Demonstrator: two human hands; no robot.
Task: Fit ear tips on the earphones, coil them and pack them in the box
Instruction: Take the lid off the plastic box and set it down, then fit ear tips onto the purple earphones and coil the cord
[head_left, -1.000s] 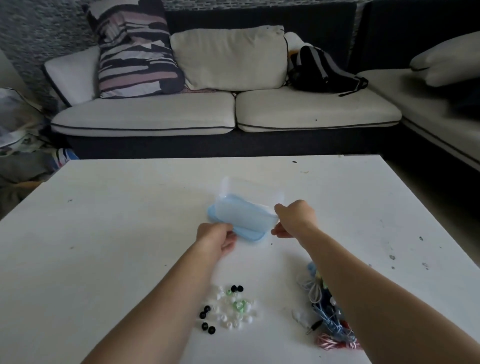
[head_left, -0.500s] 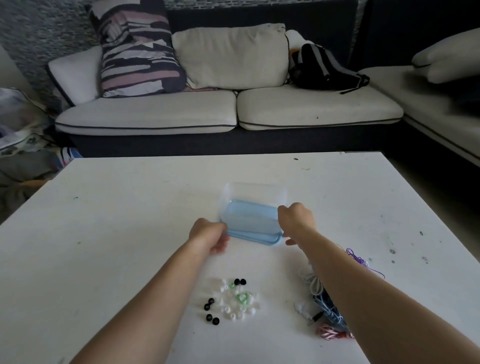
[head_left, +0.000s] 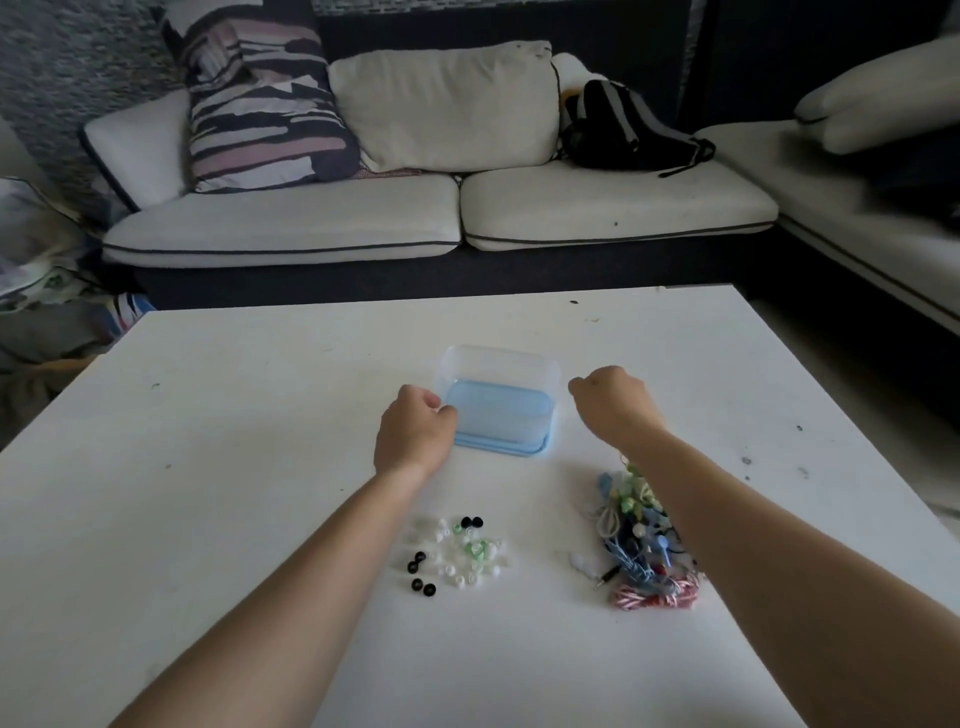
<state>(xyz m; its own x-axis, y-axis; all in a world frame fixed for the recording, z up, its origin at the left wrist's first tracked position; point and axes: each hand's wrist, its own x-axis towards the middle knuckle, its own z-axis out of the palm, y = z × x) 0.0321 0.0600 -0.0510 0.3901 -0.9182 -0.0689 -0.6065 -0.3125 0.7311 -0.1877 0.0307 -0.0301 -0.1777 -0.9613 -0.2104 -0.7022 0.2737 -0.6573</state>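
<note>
Both hands were out over the white table (head_left: 208, 467), curled into loose fists. I had my left hand (head_left: 415, 434) resting against the left edge of the box (head_left: 498, 410), fingers folded in; whether they actually gripped the rim I could not tell. My right hand (head_left: 613, 402) sat just beside the box's right side, apart from it, fingers closed on nothing I could see. The box stood upright at mid-table, clear-walled with a blue base. Nearer to me, between my forearms, the ear tips (head_left: 457, 553) lay scattered in a small cluster: white, pale green and a few black. To their right, the earphones (head_left: 641, 545) lay in a tangled heap of blue, white, green and red-and-white cords, partly hidden under my right forearm. A sofa (head_left: 441, 218) with cushions stood beyond the table.
</note>
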